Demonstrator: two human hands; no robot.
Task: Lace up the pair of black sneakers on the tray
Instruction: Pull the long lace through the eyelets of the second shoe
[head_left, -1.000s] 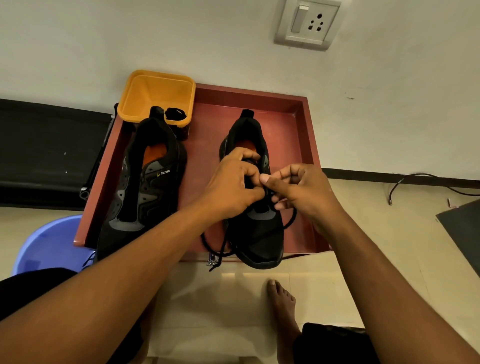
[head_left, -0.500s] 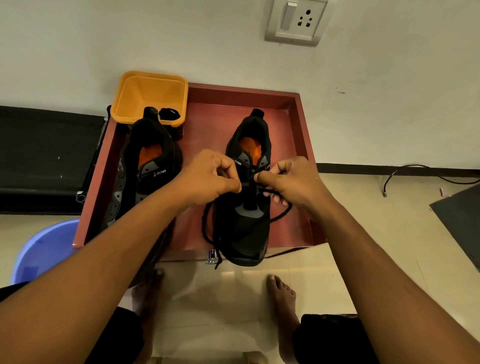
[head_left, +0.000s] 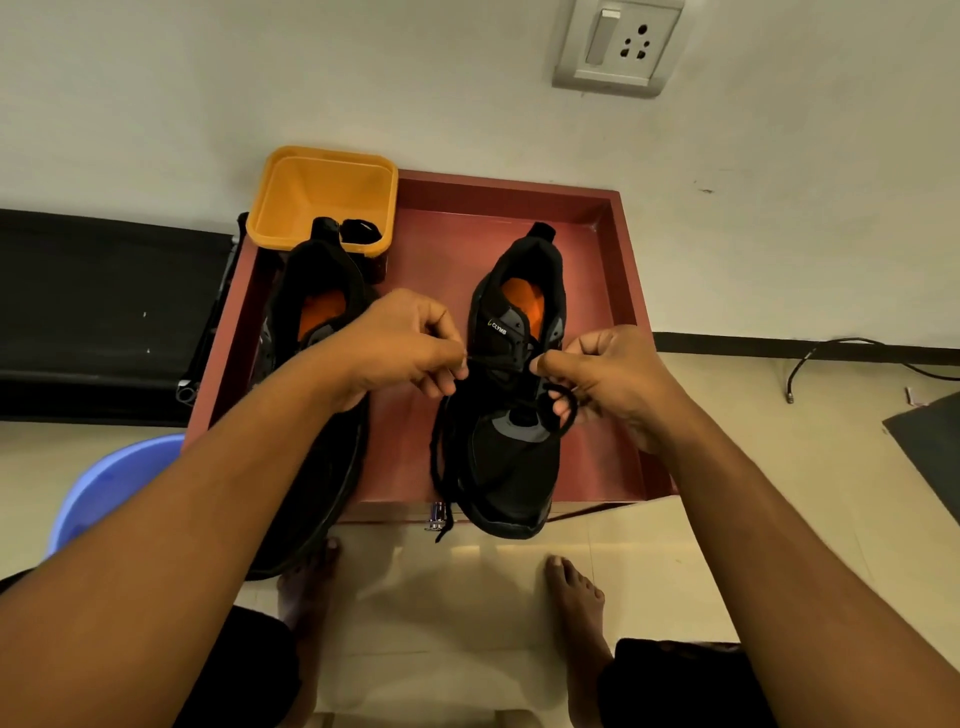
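Two black sneakers with orange insoles stand on a dark red tray (head_left: 621, 291). The right sneaker (head_left: 511, 467) carries a black lace (head_left: 441, 467) that hangs in loops down its left side past the tray's front edge. My left hand (head_left: 400, 348) pinches one end of the lace to the left of the tongue. My right hand (head_left: 608, 379) pinches the other end at the right and has a loop of lace around its fingers. The lace runs taut between both hands across the upper eyelets. My left forearm covers much of the left sneaker (head_left: 317, 322).
An orange tub (head_left: 322, 192) sits at the tray's back left corner with a black lace bundle (head_left: 358, 231) at its front rim. A blue basin (head_left: 104, 493) stands on the floor to the left. My bare feet (head_left: 574, 597) are below the tray. A wall socket (head_left: 618, 47) is above.
My hands have moved apart from the middle of the right sneaker, pulling the lace taut sideways. The left hand has gone left, the right hand right.
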